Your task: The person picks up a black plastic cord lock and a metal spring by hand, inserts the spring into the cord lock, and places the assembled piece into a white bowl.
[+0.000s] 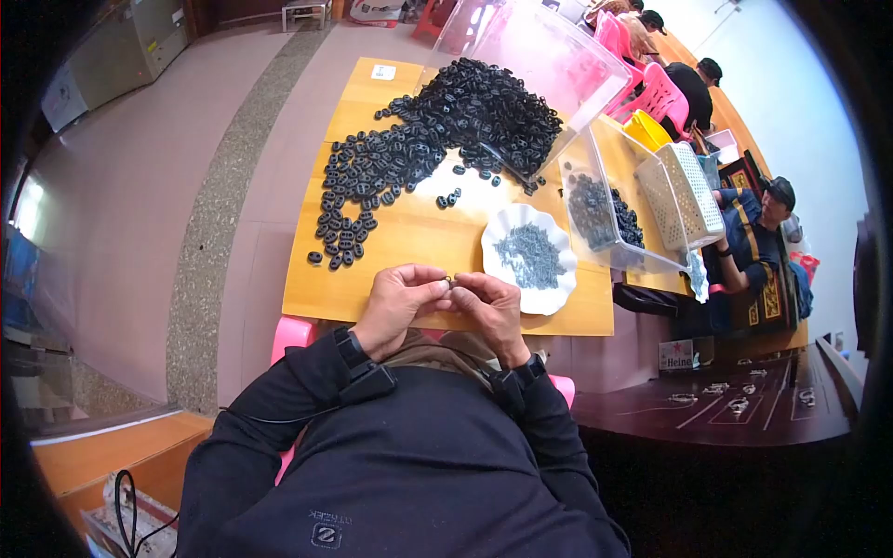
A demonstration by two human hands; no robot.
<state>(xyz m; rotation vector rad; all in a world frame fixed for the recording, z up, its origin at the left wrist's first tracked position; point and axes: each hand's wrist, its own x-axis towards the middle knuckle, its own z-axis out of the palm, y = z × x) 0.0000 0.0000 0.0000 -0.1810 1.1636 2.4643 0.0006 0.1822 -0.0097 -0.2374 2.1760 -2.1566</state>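
Note:
My left hand and my right hand meet fingertip to fingertip above the table's near edge. Both are closed in a pinch around a small dark ring-like piece, mostly covered by the fingers; its exact kind is too small to tell. Close beside my right hand stands a white scalloped plate, heaped with tiny grey-blue pieces. Beyond my hands spreads a large pile of small black oval parts with two holes, with several loose ones nearer to me.
The wooden table carries a large clear bin tipped at the pile. To the right are a clear box of black parts, a white perforated basket and a yellow container. Other people sit at the far right.

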